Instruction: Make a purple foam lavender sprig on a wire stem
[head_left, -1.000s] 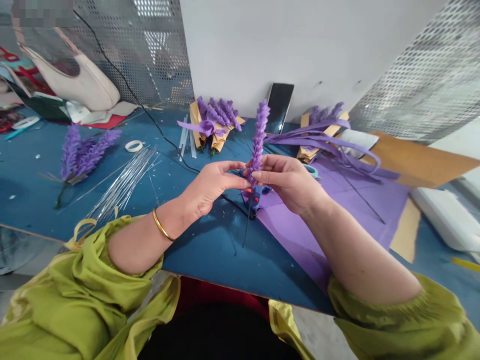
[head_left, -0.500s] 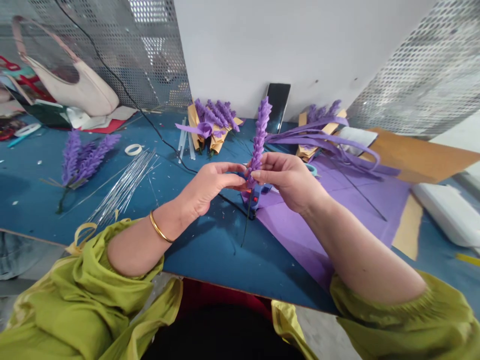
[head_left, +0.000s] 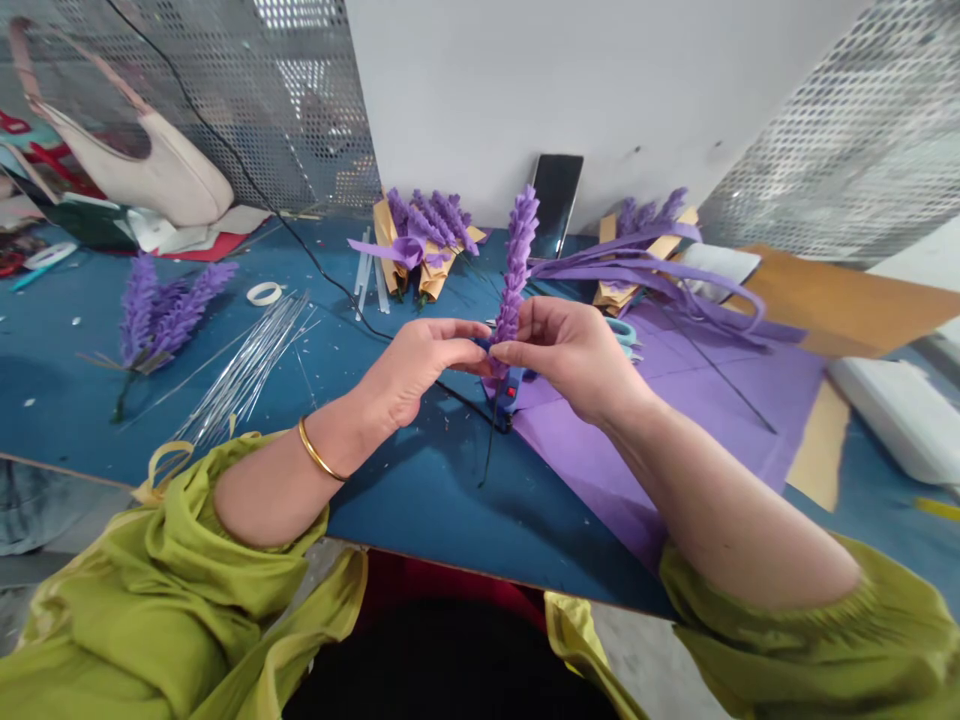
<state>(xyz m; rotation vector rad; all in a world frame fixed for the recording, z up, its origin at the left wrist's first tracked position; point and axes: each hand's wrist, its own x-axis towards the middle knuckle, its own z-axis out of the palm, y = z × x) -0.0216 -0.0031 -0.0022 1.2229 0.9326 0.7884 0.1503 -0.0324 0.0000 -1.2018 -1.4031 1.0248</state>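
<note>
A purple flower spike (head_left: 517, 250) stands upright between my hands, its thin stem hanging below them. My right hand (head_left: 574, 350) pinches its lower part from the right. My left hand (head_left: 431, 365) has thumb and fingertips closed on the base of the spike from the left. Partly hidden behind the spike is a blue glue gun (head_left: 510, 388) with a red switch. Light-blue scissors (head_left: 621, 334) lie just behind my right hand.
Purple felt (head_left: 615, 430) and strips (head_left: 637, 262) lie right. Wrapped flower bunches (head_left: 431, 235) and a phone (head_left: 558, 200) are at the back. Loose flowers (head_left: 169, 310), wires (head_left: 244, 375), tape (head_left: 265, 293) and a handbag (head_left: 150, 165) are left. A black cable (head_left: 315, 258) crosses the table.
The view has shifted slightly. My right hand and the spike have moved a little to the left, and more of the scissors shows. Both hands keep their hold.
</note>
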